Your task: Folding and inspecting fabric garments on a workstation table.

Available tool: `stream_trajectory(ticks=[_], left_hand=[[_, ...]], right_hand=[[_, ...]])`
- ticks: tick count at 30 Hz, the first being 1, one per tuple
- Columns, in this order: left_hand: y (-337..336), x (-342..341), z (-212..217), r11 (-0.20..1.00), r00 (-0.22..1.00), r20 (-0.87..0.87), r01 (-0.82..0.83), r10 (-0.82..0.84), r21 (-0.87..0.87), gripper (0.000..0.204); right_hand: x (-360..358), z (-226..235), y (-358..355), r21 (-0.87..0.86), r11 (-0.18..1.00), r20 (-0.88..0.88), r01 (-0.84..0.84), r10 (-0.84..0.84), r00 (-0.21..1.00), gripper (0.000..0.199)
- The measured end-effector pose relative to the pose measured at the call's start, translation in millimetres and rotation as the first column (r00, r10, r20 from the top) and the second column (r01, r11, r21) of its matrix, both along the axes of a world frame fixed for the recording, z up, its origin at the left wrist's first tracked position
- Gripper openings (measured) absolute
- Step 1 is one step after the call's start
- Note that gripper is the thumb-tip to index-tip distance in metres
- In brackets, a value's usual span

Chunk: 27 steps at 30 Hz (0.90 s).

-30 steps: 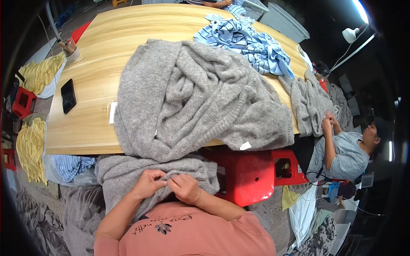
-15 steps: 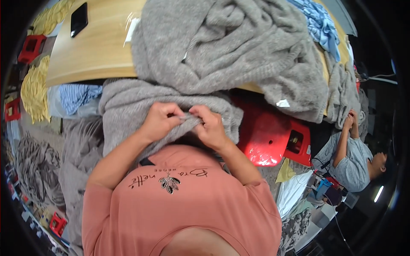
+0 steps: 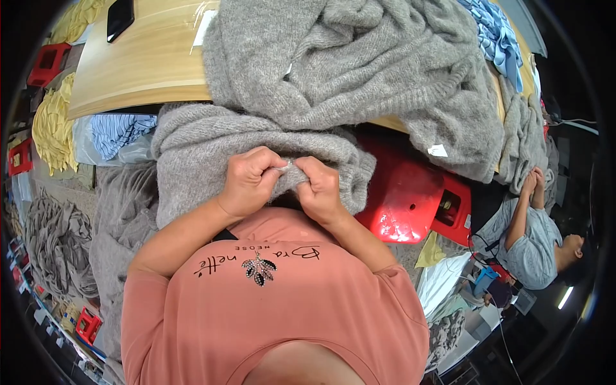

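Across my lap lies a fuzzy grey knit garment (image 3: 199, 173), bunched in thick folds. My left hand (image 3: 249, 179) pinches its edge between thumb and curled fingers. Close on the right, my right hand (image 3: 319, 187) grips the same edge, and a small pale bit shows between the two sets of fingertips; I cannot make out what it is. A larger pile of grey knitwear (image 3: 359, 70) covers the table just beyond and hangs over its front edge, with a small white tag (image 3: 437, 151) on the hanging part.
The wooden table (image 3: 147, 64) holds a black phone (image 3: 120, 19) and blue striped cloth (image 3: 494, 38). A red plastic stool (image 3: 404, 199) stands at my right. Yellow cloth (image 3: 54, 128) and grey piles (image 3: 58, 244) lie to the left. A co-worker (image 3: 532, 237) sits at far right, handling grey knitwear.
Both hands still hold the garment's edge, with the left hand slightly raised and turned. The pinched edge is lifted a little, and a pale bit now shows at the fingertips. The view has shifted slightly.
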State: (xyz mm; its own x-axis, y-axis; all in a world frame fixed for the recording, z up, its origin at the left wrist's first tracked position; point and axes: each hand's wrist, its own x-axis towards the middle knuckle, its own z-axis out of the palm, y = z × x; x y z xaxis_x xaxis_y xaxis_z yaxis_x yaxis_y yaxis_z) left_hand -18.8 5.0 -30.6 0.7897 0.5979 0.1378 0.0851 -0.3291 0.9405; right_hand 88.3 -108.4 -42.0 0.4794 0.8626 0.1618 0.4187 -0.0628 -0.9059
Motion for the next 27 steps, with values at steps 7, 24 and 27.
stream_trajectory(ticks=[7,24,27], left_hand=[[-5.3,-0.6,5.1,0.995,0.996,-0.068,-0.066,0.061,-0.078,0.01],[15.1,-3.3,48.4,0.912,0.979,-0.198,0.045,0.041,0.407,0.015],[18.4,-3.0,71.1,0.961,0.979,-0.202,0.097,-0.044,0.26,0.011]], right_hand=[[-7.4,-7.7,3.5,0.135,0.99,0.463,0.05,-0.108,0.88,0.028],[27.1,38.3,-17.6,0.129,0.981,0.373,0.146,-0.185,0.909,0.031],[37.7,64.5,-35.6,0.214,0.955,0.428,0.207,-0.282,0.859,0.028]])
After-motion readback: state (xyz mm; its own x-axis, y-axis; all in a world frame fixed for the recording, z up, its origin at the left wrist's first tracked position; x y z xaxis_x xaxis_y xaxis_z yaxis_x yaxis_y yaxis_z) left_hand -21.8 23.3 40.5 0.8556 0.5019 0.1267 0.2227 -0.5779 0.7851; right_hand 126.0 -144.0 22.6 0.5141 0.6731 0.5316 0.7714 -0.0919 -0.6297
